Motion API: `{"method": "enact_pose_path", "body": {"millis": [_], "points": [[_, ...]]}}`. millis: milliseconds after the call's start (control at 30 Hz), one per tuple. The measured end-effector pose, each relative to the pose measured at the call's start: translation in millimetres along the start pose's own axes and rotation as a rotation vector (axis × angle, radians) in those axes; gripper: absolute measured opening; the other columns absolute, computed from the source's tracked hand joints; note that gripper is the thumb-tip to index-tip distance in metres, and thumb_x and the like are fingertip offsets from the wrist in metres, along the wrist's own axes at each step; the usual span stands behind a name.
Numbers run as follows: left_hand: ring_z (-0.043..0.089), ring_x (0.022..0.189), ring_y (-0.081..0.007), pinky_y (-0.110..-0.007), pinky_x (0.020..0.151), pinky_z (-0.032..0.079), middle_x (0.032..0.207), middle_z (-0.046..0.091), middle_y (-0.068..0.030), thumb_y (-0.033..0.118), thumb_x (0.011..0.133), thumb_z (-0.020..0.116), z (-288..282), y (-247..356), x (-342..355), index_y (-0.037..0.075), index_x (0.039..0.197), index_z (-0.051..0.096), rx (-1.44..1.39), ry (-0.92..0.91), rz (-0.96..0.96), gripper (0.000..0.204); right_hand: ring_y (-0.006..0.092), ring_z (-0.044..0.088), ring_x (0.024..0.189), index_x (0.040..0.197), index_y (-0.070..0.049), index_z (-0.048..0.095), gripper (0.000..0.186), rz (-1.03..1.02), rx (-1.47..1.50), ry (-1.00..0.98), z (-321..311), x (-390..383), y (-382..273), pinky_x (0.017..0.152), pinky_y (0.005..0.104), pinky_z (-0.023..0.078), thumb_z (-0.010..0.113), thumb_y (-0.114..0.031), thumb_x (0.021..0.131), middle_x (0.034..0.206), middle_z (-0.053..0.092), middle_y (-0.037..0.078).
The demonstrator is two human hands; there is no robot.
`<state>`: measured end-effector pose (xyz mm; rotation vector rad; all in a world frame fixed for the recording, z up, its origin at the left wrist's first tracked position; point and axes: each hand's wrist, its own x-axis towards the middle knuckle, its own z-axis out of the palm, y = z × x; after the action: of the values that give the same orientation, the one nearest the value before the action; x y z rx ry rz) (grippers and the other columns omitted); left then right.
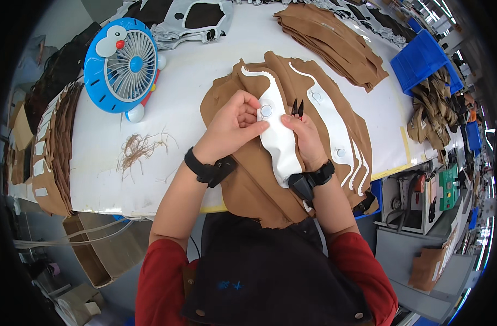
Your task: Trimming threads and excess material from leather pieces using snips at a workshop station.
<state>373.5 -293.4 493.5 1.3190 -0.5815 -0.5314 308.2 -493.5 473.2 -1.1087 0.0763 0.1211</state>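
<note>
A wavy white panel (277, 138), sewn or laid on brown fabric (248, 187), lies in front of me with a round ring mark near its upper part. My left hand (231, 124) pinches the panel's left edge beside that ring, fingers curled and thumb on the white surface. My right hand (307, 137) is closed around small thread snips (298, 107), whose dark pointed blades stick up past the fingers. Its thumb presses the panel's right edge. More brown pieces with similar white panels (335, 127) fan out to the right beneath.
A blue cartoon-shaped fan (120, 68) stands at the left, with a tangle of loose threads (140, 151) nearer me. Stacked brown pieces lie far right (335, 46) and at the left edge (55, 152). A blue bin (420, 62) sits at the table's right.
</note>
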Motion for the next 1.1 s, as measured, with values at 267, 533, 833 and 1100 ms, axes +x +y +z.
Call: {"method": "enact_pose_path", "body": {"millis": [267,533,833,1100], "points": [[0.060,0.090,-0.0061,-0.021,0.078,0.049,0.100,0.063,-0.0015,-0.005,0.086,0.070,-3,-20,3,0.006,0.108,0.047,-0.027,0.074,0.075,0.034,0.0092,0.065,0.086,0.117,0.001,0.062,0.025,-0.096,0.020,0.053,23,0,-6,0.077,0.0258,0.053,0.062,-0.006,0.093,0.102,0.069,0.005],[0.056,0.079,-0.0048,-0.021,0.070,0.047,0.092,0.061,0.0004,-0.001,0.085,0.072,0,-18,2,0.006,0.103,0.049,0.003,0.120,0.098,0.030,0.0076,0.064,0.089,0.115,0.002,0.063,0.023,-0.008,-0.097,-0.010,13,4,-5,0.077,0.0251,0.052,0.064,-0.008,0.094,0.102,0.069,0.003],[0.056,0.078,-0.0046,-0.020,0.069,0.047,0.089,0.059,0.0010,0.001,0.087,0.070,-4,-18,-1,0.005,0.099,0.050,0.063,0.136,0.072,0.024,0.0048,0.061,0.082,0.110,0.002,0.064,0.021,-0.027,-0.156,-0.013,15,6,-3,0.071,0.0230,0.050,0.065,-0.011,0.094,0.096,0.069,0.002],[0.056,0.086,-0.0043,-0.021,0.079,0.046,0.091,0.058,0.0022,0.000,0.092,0.064,-9,-15,-2,0.004,0.095,0.054,-0.032,0.114,-0.016,0.011,0.0029,0.059,0.077,0.105,0.002,0.064,0.018,-0.019,-0.197,-0.008,15,7,-2,0.066,0.0217,0.048,0.065,-0.013,0.094,0.090,0.067,-0.001]]}}
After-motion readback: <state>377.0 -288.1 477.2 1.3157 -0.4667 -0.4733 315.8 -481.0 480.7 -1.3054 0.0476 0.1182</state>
